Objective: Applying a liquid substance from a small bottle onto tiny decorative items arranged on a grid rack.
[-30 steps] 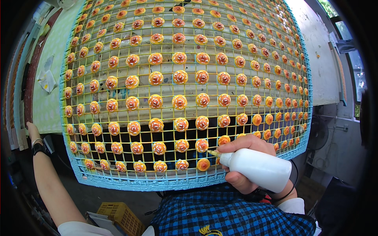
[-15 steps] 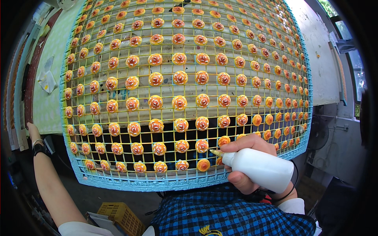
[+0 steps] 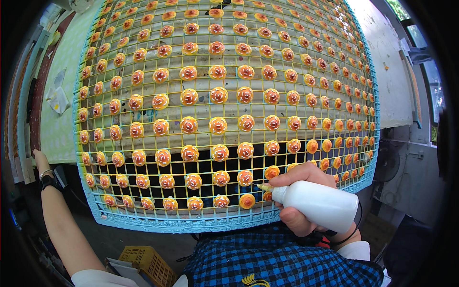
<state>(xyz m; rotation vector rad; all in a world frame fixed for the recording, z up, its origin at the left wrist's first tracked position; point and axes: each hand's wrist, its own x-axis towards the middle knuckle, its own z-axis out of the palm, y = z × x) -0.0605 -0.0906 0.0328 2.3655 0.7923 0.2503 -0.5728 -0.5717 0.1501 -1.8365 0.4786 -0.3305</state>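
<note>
My right hand [image 3: 306,191] is wrapped round a white squeeze bottle [image 3: 319,204] with a narrow yellowish nozzle. The bottle lies tilted, its tip pointing left, just over the rack between small round orange-and-yellow pieces. A piece with white dashes [image 3: 245,178] sits up and left of the tip, and a plain orange one [image 3: 247,201] lies below it. Many pieces stand in rows on a yellow wire rack [image 3: 203,167] with a light blue border; several rows bear white dashes round a reddish middle. Far left, my left hand [image 3: 42,163] rests at the table's edge, a finger stretched out, the others mostly hidden.
A pale green table surface [image 3: 57,129] runs along the left, with a crumpled white packet [image 3: 57,99] on it. Below the rack stands a yellow plastic crate [image 3: 149,263]. A dark fan [image 3: 386,160] and a white board [image 3: 382,62] are at the right.
The bottle and my right hand have shifted slightly right and down, drawing the nozzle tip off the white-dashed piece. My left hand stays in place.
</note>
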